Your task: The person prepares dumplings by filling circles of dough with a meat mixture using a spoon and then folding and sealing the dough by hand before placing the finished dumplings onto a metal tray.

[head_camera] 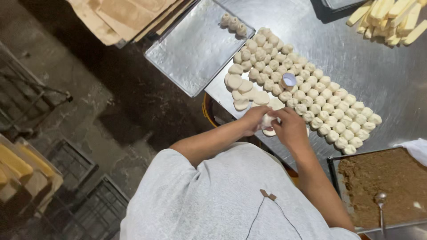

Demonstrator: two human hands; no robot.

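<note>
Dough piece (268, 121) sits gripped between your left hand (254, 118) and right hand (290, 129); the spoon (381, 205) rests in the tray (333, 171) of brown filling (378, 182).

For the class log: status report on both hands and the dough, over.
Left hand and right hand both closed on one dough piece. Dough balls in rows on steel table. Nothing blocking.

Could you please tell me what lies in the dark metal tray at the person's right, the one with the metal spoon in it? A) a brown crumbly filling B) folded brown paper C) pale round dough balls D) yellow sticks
A: the dark metal tray holds a brown crumbly filling with the metal spoon resting in it.
</note>
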